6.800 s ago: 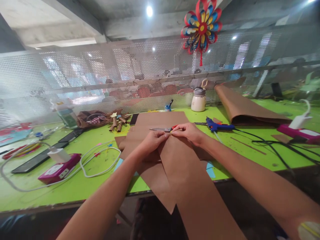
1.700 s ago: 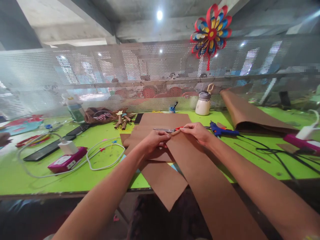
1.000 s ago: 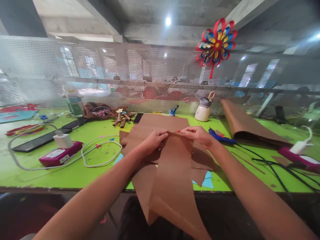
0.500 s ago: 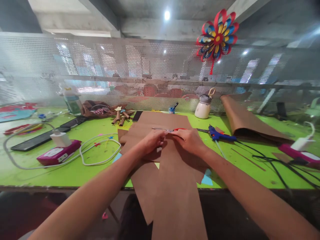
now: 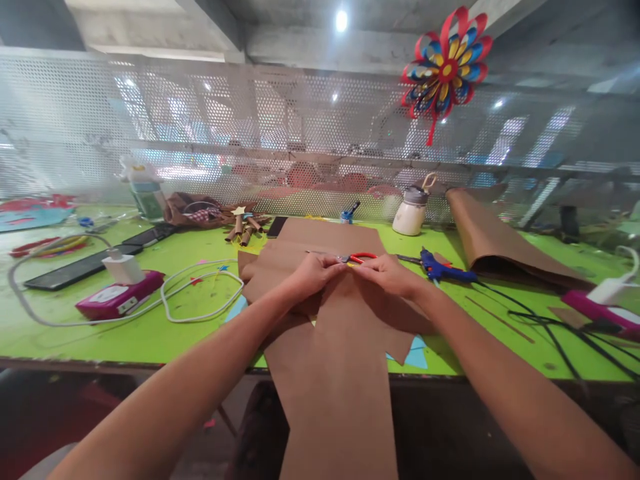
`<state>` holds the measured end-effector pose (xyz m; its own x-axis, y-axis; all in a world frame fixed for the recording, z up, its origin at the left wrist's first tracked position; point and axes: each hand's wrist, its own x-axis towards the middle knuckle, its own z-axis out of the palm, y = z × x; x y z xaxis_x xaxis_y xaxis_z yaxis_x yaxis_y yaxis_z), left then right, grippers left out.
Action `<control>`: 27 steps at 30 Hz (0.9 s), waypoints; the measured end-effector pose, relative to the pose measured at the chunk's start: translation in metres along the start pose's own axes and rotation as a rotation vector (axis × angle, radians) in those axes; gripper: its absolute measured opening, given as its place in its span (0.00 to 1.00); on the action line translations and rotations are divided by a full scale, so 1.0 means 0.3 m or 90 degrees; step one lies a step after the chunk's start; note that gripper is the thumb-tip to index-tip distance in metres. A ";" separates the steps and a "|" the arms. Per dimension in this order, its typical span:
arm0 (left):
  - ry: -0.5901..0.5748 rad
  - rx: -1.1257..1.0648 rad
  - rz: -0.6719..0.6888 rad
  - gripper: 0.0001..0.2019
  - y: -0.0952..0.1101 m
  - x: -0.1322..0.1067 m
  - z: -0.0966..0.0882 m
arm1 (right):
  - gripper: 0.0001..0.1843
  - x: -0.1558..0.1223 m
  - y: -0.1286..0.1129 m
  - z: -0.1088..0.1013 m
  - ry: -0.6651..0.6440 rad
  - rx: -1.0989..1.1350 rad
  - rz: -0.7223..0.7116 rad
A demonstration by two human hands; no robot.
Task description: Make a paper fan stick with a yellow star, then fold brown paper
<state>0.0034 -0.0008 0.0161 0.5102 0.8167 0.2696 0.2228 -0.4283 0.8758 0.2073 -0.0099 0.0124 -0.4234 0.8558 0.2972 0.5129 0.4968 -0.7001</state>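
Note:
A long strip of brown paper (image 5: pixel 350 360) runs from the table down over its front edge. At its far end, my left hand (image 5: pixel 319 272) pinches the paper between thumb and fingers. Close beside it, my right hand (image 5: pixel 387 273) pinches the same end, fingertips almost meeting the left ones. Scissors (image 5: pixel 361 257) with red handles lie just behind the fingertips, on more brown paper sheets (image 5: pixel 325 233). Part of the scissors is hidden by my hands. A blue glue gun (image 5: pixel 443 268) lies right of my right hand.
On the left are a purple power strip (image 5: pixel 120 295) with a white cable and a dark flat device (image 5: pixel 83 267). Rolled paper pieces (image 5: pixel 245 230), a white bottle (image 5: pixel 410 215) and folded brown paper (image 5: pixel 500 240) stand behind. Black cords (image 5: pixel 540 320) cross the right.
The paper's far end has shifted slightly right with both hands still pinching it. Its near end has swung left, and more of the red scissor handles shows. The camera view has tilted slightly.

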 end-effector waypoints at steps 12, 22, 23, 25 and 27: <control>-0.090 -0.089 -0.051 0.15 0.009 -0.011 -0.010 | 0.16 0.000 0.018 0.008 0.025 -0.134 -0.108; -0.037 0.038 0.020 0.16 -0.007 0.005 -0.007 | 0.12 0.004 0.013 0.015 0.053 -0.215 -0.144; -0.030 0.058 0.036 0.15 -0.013 0.009 -0.008 | 0.12 0.004 0.015 0.014 0.050 -0.212 -0.130; -0.029 0.084 0.060 0.15 -0.021 0.013 -0.011 | 0.12 0.005 0.012 0.010 0.035 -0.203 -0.100; -0.044 0.090 0.070 0.15 -0.020 0.015 -0.012 | 0.12 0.004 0.001 0.005 0.014 -0.187 -0.082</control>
<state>0.0012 0.0068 0.0133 0.5930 0.7351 0.3286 0.2738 -0.5679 0.7762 0.2057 -0.0089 0.0116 -0.4840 0.7845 0.3877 0.6510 0.6188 -0.4396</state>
